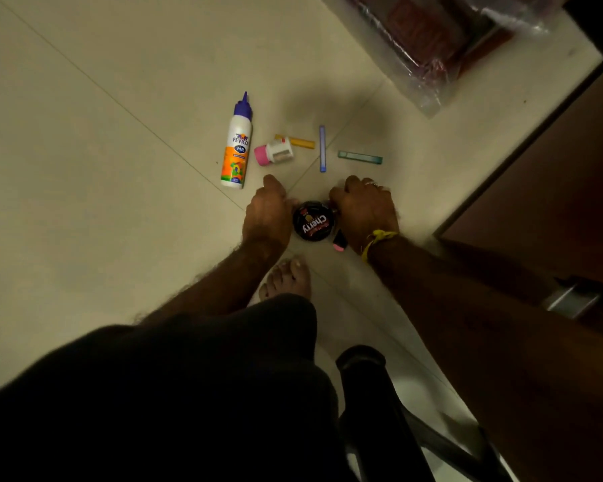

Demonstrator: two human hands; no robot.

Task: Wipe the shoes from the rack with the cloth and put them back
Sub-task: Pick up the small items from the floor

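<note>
No shoes, rack or cloth are in sight, so by my reckoning the wiping has not begun. The person bends over the floor, both arms reaching down. The left hand and right hand close around a round Cherry polish tin from either side, fingers curled against its rim; it looks like the lid is being worked. Just beyond the grip lie a Fevicol glue bottle, a pink-capped bottle and three coloured sticks.
</note>
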